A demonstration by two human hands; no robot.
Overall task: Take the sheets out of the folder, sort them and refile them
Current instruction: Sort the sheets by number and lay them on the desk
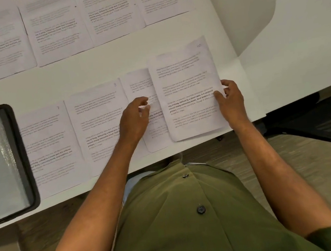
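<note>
Right hand (229, 102) holds sheet (188, 94) lengthwise away.

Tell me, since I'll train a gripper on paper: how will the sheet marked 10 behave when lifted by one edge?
The white printed sheet marked 10 will probably flop: its top already curls while the right hand pinches one edge. It looks thin and light, so it may slide easily on the smooth white table.

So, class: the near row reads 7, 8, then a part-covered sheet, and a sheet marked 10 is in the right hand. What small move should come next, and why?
Probably lay the sheet marked 10 flat just right of the part-covered sheet. The right hand pinches its edge, it overlaps that neighbour, and the row runs from the 7 sheet through the 8 sheet rightward.
</note>
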